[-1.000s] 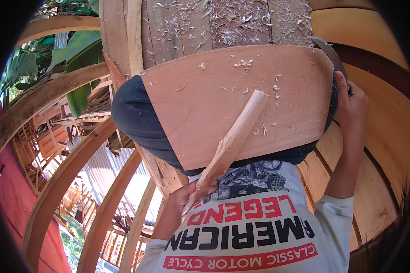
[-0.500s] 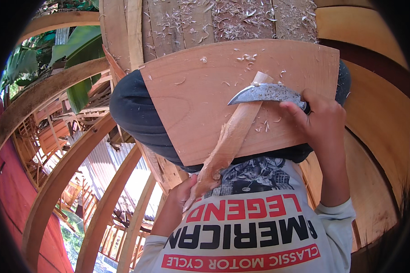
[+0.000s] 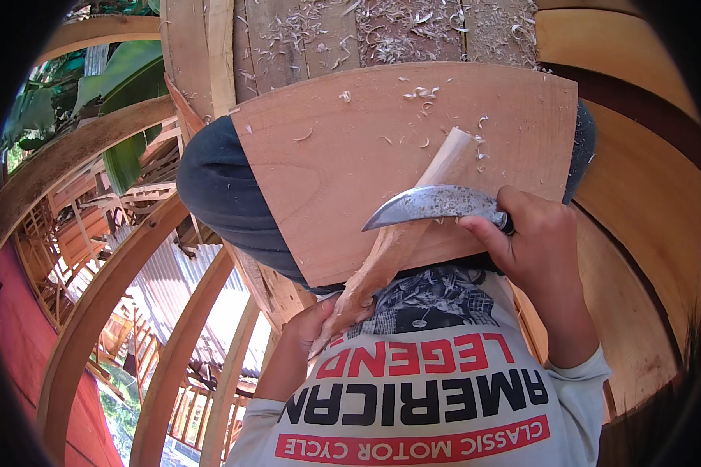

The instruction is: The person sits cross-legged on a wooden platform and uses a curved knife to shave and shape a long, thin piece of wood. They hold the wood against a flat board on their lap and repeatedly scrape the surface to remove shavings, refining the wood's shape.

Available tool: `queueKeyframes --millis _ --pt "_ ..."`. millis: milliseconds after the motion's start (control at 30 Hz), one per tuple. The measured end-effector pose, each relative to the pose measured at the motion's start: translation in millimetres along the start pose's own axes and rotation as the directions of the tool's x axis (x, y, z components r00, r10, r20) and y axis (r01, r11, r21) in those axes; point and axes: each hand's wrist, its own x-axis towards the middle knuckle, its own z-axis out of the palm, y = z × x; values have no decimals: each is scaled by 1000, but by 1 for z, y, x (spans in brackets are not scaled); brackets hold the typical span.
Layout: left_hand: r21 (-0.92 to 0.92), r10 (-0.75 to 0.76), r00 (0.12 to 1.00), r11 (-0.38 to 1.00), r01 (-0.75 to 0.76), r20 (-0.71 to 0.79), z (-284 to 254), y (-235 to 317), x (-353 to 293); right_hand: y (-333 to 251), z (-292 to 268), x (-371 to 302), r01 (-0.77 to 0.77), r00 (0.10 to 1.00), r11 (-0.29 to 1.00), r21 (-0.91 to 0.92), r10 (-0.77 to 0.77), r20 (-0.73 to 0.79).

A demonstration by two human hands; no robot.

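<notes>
My right hand [image 3: 536,237] is closed round the dark handle of a curved knife [image 3: 436,204], its blade speckled with rust and lying across a pale wooden stick [image 3: 389,251]. The stick slants from my belly up toward the far right, its far end whittled smooth and its near part rough. My left hand [image 3: 313,321] grips the stick's near end against my shirt. Under the stick, a broad wooden board [image 3: 327,167] with a curved far edge rests on my lap. Several curled shavings [image 3: 420,93] lie on it.
Beyond the board, plank flooring [image 3: 288,47] is strewn with shavings. Curved wooden ribs [image 3: 125,288] stand at the left, with corrugated metal sheets [image 3: 167,272] and large green leaves [image 3: 125,86] past them. Wide curved planks [image 3: 639,179] rise at the right.
The knife has slid down the stick toward me with my right hand. The stick's far end has shifted slightly right and shows more bare. My left hand keeps its grip.
</notes>
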Motion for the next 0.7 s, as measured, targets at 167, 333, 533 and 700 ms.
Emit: queueKeyframes --millis 167,333,533,700 --pt "114 -97 990 988 108 -98 25 18 -11 20 8 19 -38 997 989 -140 29 -71" --pt "333 -14 999 943 27 -40 16 13 -8 38 8 31 -182 939 981 -69 153 -308" --pt "376 -20 999 927 0 50 -7 2 -11 46 -23 20 -335 927 915 225 363 -97" --pt "393 11 1000 920 -5 -13 10 10 -10 3 7 -1 21 1000 1000 10 -21 4"
